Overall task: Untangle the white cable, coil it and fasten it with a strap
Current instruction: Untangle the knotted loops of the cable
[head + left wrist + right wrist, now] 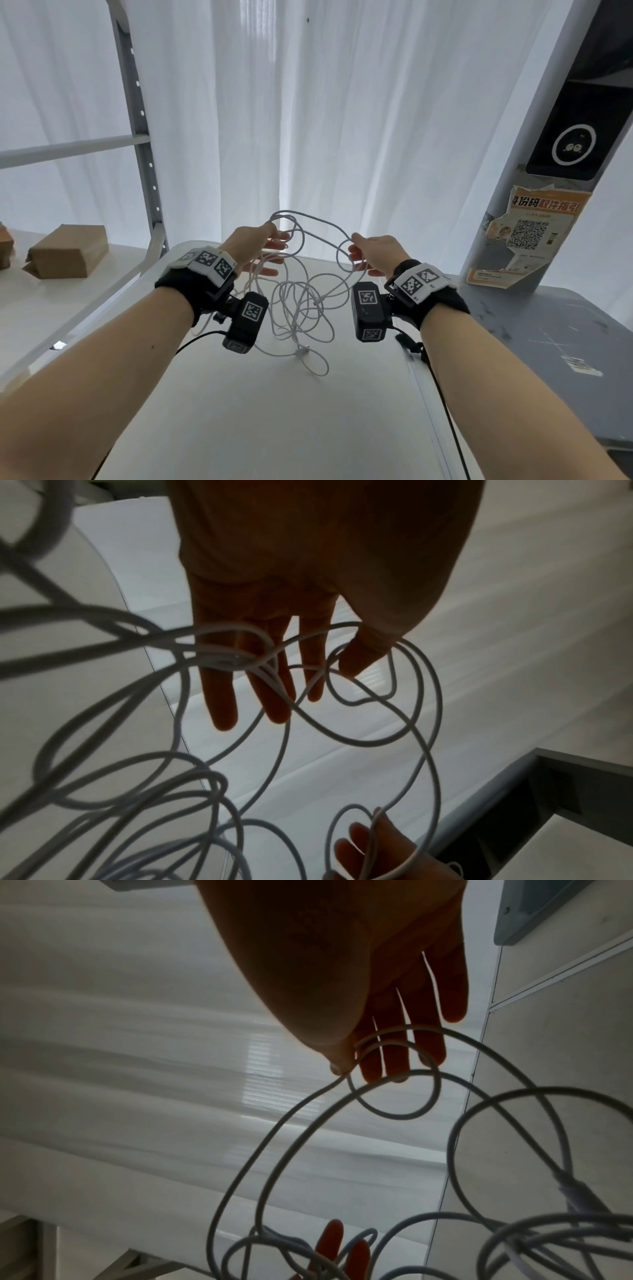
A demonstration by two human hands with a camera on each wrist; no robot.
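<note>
left hand (pixel 255 245) pinching white cable (pixel 301 301) loops, frame centre | right hand (pixel 371 253) pinching another strand | risk: pulling apart is likely cinching the hanging snarl tighter

Between your left hand (pixel 255 245) and right hand (pixel 373 251) the white cable (pixel 301 294) hangs in tangled loops — that gap is blocked down to the white table (pixel 274 411). The near tabletop lies bare. On your left stands a shelf post (pixel 142 137); on your right, a grey pillar (pixel 534 171) — both close flanks.
</note>
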